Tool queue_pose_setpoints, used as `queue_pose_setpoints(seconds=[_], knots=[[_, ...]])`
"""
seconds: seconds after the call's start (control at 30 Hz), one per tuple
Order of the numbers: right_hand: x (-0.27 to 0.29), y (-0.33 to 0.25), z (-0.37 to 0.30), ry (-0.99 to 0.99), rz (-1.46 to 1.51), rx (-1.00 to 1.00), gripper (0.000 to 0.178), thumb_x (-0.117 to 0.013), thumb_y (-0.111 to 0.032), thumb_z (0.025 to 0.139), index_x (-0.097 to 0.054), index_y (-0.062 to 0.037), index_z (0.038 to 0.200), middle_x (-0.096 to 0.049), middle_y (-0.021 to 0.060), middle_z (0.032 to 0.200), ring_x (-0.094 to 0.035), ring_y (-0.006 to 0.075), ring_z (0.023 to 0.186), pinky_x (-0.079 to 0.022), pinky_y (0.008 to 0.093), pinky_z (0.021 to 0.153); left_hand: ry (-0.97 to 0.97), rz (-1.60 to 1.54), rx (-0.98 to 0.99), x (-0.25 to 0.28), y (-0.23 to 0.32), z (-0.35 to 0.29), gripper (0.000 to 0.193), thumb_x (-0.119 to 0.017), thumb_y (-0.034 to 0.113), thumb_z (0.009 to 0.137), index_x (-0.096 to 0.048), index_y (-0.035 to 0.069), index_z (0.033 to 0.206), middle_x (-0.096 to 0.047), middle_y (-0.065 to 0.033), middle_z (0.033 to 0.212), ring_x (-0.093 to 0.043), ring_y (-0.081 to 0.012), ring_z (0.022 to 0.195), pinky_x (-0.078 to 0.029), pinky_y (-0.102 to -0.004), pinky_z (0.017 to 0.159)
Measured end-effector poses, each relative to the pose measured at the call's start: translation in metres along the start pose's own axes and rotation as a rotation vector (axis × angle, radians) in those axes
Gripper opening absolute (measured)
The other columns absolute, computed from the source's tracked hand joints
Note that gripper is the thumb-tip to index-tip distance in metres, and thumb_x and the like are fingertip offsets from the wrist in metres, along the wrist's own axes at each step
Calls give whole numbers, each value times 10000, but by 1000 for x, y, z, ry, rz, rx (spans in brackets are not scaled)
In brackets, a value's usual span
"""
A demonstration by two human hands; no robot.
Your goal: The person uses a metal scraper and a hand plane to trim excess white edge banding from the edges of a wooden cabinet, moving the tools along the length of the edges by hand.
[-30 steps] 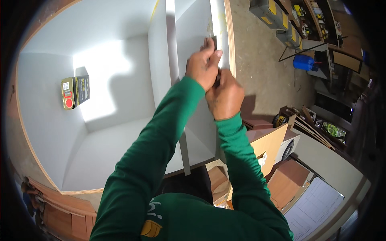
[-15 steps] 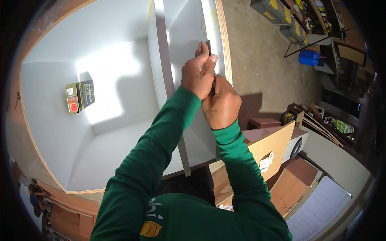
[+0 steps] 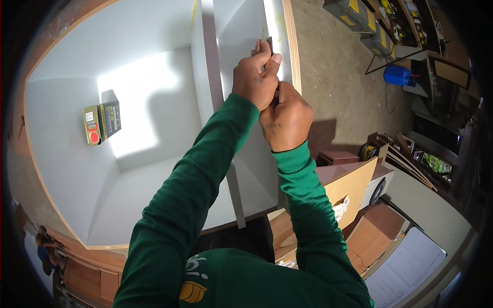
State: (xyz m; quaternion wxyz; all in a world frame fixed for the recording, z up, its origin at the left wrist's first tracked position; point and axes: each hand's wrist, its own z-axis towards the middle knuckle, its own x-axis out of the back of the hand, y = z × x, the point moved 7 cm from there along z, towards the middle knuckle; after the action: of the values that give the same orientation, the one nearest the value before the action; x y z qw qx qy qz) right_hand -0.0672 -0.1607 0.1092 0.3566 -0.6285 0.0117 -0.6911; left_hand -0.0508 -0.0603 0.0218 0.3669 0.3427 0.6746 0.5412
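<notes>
Both hands are closed, one ahead of the other, on a narrow tool with a flat dark blade (image 3: 269,45); its kind is hard to tell, since the fingers cover most of it. My left hand (image 3: 255,77) grips it near the blade. Behind it, my right hand (image 3: 287,120) is wrapped round the rear part. The blade tip lies against the inner face of the right side panel (image 3: 287,46) of a white-lined cabinet with bare plywood edges. Yellowish smears mark this panel just beyond the blade. A grey divider strip (image 3: 210,56) runs left of my hands.
A yellow and black rectangular tin (image 3: 102,123) stands inside the large compartment at left. To the right are a plywood board (image 3: 354,187), a paper sheet (image 3: 408,262) and a blue jug (image 3: 396,75) on the concrete floor. Dark toolboxes (image 3: 354,18) stand at the far right.
Both hands and the tool have slid a short way farther from me along the side panel, slightly to the right. The grip looks the same, and the tin has stayed put.
</notes>
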Motion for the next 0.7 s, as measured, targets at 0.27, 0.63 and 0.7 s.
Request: queue_pose_setpoints(seconds=[0.27,0.63,0.7], knots=[[-8,1,21,8,-14,0,170,-771,-118,834,-652,-3,874,-680,234,805,-666,470,745,-535,467,642,-2,76,-7,5,5,24,505,-607,258,1079,-557,-89,1442,-569,-274,1504,-554,-213,1378,-475,-319,1093],[-15,0,34,71,-65,37,190,-783,-153,823,-639,-30,804,-672,217,742,-669,449,699,-535,470,614,36,111,-3,7,-1,42,456,-622,260,1072,-620,-70,1387,-766,-132,1089,-607,-90,993,-524,-304,945],[-18,1,39,76,-87,48,199,-782,-159,822,-627,-37,792,-670,211,726,-668,442,682,-531,478,605,44,139,-33,8,1,48,446,-623,258,1072,-628,-71,1374,-748,-91,1008,-590,-79,940,-523,-295,902]])
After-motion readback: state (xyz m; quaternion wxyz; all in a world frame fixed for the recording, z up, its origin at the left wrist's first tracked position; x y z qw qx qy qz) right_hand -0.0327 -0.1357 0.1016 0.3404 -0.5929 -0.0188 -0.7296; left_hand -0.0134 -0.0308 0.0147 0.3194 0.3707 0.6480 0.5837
